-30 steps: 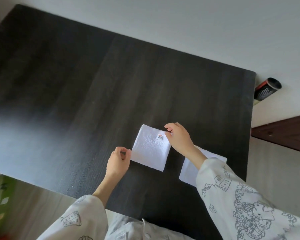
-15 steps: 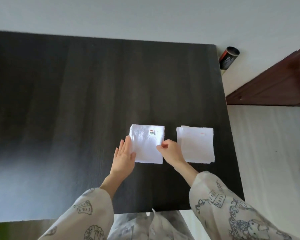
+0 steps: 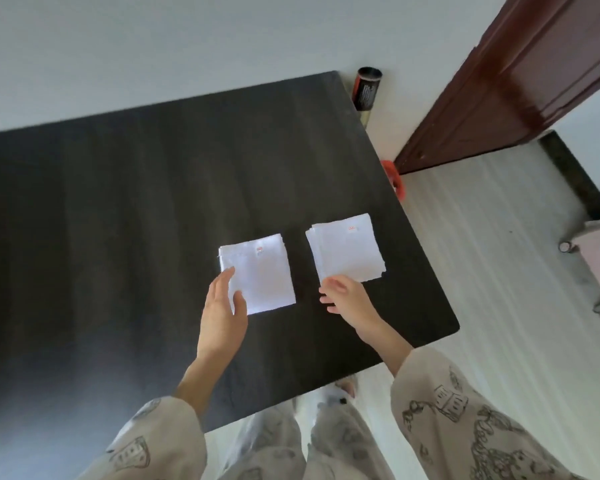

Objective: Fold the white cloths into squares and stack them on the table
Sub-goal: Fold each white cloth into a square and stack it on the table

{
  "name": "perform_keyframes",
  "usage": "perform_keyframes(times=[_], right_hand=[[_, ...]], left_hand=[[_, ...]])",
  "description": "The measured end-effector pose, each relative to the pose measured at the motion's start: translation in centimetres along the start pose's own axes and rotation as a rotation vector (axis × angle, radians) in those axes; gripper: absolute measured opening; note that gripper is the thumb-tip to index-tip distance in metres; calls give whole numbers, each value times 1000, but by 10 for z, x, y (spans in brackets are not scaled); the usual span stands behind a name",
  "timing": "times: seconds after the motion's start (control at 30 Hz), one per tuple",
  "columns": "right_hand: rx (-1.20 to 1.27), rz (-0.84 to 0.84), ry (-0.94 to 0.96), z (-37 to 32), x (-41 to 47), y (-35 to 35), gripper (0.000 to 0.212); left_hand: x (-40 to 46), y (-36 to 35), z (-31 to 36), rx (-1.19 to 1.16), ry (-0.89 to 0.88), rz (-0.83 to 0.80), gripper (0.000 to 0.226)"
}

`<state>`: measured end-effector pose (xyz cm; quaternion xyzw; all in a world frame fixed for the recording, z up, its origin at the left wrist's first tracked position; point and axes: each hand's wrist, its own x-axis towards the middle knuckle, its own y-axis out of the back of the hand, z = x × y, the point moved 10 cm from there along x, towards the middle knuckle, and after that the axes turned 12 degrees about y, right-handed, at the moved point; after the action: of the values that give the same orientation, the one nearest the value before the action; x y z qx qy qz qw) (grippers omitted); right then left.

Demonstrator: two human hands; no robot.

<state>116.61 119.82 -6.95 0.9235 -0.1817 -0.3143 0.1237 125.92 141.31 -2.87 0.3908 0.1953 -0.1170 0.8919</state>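
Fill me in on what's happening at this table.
A person is folding white cloths into squares on a dark table. One folded cloth lies in front of them, with the left hand flat at its near left corner. To its right sits a stack of folded cloths; the right hand hovers at the stack's near edge, fingers loosely curled and holding nothing. The single cloth has not yet been put on the stack.

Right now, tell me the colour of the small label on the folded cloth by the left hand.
Red on white, seen in the head view: label.
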Motion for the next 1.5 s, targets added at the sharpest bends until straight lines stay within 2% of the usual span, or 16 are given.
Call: perform_keyframes(times=[0.13,0.23,0.4,0.53,0.77,1.03,1.23,1.4,1.5], right_hand=[[312,187,-109,38,-36,64,15],[416,311,-128,76,-74,119,19],[545,448,-40,148,-158,232,17],[623,537,-1,219,-218,323,15],[725,841,-30,335,-333,476,17],[755,1116,-37,430,-410,635,17],[779,1291,-69,507,-436,790,19],[759,1432,-38,542,-485,934,18],[787,1498,-58,577,-509,987,18]], left_hand=[[-33,-33,55,-47,-112,-80,37],[-65,-84,96,10,-207,-212,35],[-156,-206,164,179,-425,-443,32],[-238,-307,215,226,-483,-549,29],[-406,-472,297,314,-720,-832,24],[-521,-623,421,353,-898,-929,21],[-597,-764,505,401,-966,-1014,21],[-695,-873,599,457,-1117,-1061,23],[-758,-927,635,496,-1201,-1117,25]])
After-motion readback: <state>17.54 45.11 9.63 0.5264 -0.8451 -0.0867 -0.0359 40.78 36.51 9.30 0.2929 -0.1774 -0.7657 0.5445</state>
